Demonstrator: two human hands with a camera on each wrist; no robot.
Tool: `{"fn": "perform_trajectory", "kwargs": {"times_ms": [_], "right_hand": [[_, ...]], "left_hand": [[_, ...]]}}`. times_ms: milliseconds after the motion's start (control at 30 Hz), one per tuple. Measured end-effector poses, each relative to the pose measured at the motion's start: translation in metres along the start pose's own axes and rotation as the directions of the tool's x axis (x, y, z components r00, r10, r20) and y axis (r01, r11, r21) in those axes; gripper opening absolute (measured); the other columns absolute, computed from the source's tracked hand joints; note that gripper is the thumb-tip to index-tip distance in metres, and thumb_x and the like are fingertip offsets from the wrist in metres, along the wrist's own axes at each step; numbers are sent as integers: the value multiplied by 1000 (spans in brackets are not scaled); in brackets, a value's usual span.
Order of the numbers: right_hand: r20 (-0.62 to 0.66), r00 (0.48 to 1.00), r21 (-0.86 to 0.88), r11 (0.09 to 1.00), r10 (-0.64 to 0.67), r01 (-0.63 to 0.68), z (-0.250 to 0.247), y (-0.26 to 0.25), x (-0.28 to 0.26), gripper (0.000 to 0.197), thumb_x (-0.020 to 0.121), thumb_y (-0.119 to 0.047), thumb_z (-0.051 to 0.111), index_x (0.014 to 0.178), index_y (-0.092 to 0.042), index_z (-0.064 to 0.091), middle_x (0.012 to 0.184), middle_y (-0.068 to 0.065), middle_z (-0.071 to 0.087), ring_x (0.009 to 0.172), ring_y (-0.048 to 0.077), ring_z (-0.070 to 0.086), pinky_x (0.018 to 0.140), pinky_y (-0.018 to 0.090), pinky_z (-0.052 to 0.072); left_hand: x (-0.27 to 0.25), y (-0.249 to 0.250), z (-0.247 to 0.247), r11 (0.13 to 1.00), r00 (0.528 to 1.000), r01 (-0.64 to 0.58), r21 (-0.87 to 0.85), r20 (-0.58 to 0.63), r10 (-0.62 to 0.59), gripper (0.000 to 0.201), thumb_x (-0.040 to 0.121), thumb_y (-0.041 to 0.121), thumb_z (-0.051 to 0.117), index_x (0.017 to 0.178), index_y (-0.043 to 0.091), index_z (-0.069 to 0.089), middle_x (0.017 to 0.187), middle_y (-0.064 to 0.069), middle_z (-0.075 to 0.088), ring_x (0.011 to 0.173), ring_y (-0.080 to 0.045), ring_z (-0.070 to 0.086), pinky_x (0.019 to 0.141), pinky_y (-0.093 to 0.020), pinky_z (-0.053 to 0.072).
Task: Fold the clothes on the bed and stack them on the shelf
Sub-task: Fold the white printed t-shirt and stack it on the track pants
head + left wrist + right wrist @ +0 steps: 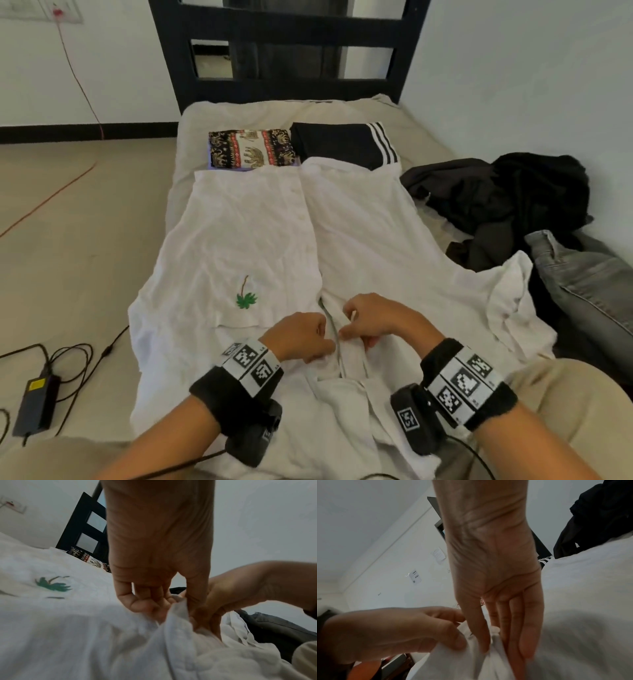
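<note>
A white button shirt [260,240] with a green palm tree on its pocket lies spread front-up along the bed [191,120], collar toward me. My left hand [303,337] pinches the left edge of the shirt's front opening near the collar. My right hand [368,320] pinches the other edge between thumb and fingers. In the left wrist view my left hand [154,604] holds a fold of the white shirt [77,635]. In the right wrist view my right hand [496,635] nips the white shirt [582,615] cloth, with the left hand [402,631] beside it.
Two folded items lie near the headboard: an elephant-print cloth [251,149] and a black garment with white stripes [346,144]. A heap of dark clothes [496,202] and grey jeans [589,284] lies on the right. A power adapter with cables [36,404] sits on the floor at left.
</note>
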State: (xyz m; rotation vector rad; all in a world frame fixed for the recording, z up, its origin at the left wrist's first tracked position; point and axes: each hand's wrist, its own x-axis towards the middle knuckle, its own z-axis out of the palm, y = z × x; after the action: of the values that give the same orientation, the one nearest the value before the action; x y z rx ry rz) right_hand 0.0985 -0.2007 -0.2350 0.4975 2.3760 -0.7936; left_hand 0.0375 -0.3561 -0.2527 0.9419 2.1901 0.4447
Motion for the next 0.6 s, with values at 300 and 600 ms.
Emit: {"fn": "perform_trajectory", "kwargs": {"times_ms": [300,600], "right_hand": [[111,991,176,983,-74,54,16,6,-47,66,84,-20,75,139,-12,39,106,10,64,86,20,66,83,33,58],[23,1000,-48,999,15,-14,28,23,-92,58,73,-50,79,111,-10,61,104,5,68,78,14,67,72,26,56]], "left_hand": [[-38,15,18,982,986,123,142,-126,-106,48,84,58,60,99,16,40,93,-1,58,89,-22,58,65,-29,38],[-86,31,66,990,942,115,85,-327,-81,47,83,68,50,76,21,49,69,4,62,61,-14,59,66,-29,49]]}}
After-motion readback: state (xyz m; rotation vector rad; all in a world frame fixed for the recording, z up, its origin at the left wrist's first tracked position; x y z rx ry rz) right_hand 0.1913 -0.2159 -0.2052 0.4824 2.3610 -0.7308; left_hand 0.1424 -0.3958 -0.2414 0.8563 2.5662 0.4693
